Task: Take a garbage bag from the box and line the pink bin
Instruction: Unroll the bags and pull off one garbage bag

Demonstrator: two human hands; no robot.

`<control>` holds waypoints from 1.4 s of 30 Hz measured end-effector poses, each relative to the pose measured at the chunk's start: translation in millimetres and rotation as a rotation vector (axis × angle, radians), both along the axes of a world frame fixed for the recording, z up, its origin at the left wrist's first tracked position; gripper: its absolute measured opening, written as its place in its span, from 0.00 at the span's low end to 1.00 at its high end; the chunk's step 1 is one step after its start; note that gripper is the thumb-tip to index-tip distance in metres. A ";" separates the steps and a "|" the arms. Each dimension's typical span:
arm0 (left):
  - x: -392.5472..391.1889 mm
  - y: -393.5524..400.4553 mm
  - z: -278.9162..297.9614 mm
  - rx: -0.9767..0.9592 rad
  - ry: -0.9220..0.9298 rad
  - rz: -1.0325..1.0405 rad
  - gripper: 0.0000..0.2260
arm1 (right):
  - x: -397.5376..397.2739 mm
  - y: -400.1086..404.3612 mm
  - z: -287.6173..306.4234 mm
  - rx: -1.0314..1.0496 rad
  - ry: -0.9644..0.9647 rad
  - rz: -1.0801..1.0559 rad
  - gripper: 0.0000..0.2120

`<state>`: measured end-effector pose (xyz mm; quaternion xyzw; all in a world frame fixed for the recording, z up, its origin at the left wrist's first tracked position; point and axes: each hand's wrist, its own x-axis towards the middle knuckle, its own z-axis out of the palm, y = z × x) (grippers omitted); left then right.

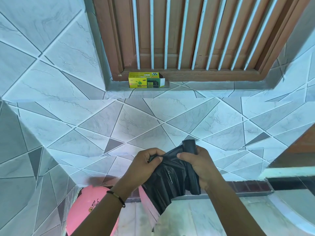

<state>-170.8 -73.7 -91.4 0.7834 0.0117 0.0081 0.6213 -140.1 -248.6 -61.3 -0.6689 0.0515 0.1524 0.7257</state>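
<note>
A black garbage bag [172, 178], partly unrolled, hangs between my two hands in front of the tiled wall. My left hand [144, 165] pinches its upper left edge. My right hand [196, 165] grips the rolled part at the upper right. A white perforation line runs down the plastic. The pink bin [88, 208] stands low at the bottom left, partly hidden behind my left forearm and the bag. The yellow-green bag box [145, 80] lies on the window ledge above, its right end flap open.
A brown wooden window with white bars [196, 34] fills the top. Grey patterned tiles [102, 125] cover the wall. A tiled ledge or counter edge [288, 172] juts in at the right. Pale floor shows at the bottom.
</note>
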 end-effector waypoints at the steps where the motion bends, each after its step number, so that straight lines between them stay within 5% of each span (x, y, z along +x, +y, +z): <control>1: -1.4 2.5 0.5 -0.038 0.043 -0.030 0.05 | 1.4 -1.5 0.1 -0.009 -0.011 -0.016 0.06; 4: -7.0 11.1 0.5 0.009 0.206 -0.185 0.12 | 3.8 -5.6 0.2 -0.035 -0.042 -0.022 0.05; 8: -11.0 9.7 3.9 0.068 0.213 -0.240 0.01 | 3.7 -5.1 0.8 -0.117 -0.095 0.014 0.06; 14: -9.5 11.5 2.5 0.129 0.198 -0.244 0.03 | 6.1 -4.8 1.4 -0.403 -0.249 0.020 0.06; 19: -6.9 10.0 2.6 0.408 0.108 -0.246 0.06 | 4.7 1.9 2.3 -0.673 -0.397 0.070 0.07; 28: -6.3 -2.0 5.7 0.862 -0.022 -0.125 0.05 | 4.3 7.0 1.7 -0.761 -0.450 0.114 0.04; 34: -5.2 4.4 3.7 0.307 0.164 -0.218 0.10 | 9.4 -0.6 7.3 -0.557 -0.360 0.047 0.05; 39: -6.0 0.8 -1.9 0.206 0.169 -0.212 0.11 | 11.1 -2.9 2.5 -0.522 -0.286 0.115 0.11; 42: -6.1 5.0 3.6 0.204 0.168 -0.223 0.04 | 11.2 -9.7 4.4 -0.492 -0.231 0.337 0.17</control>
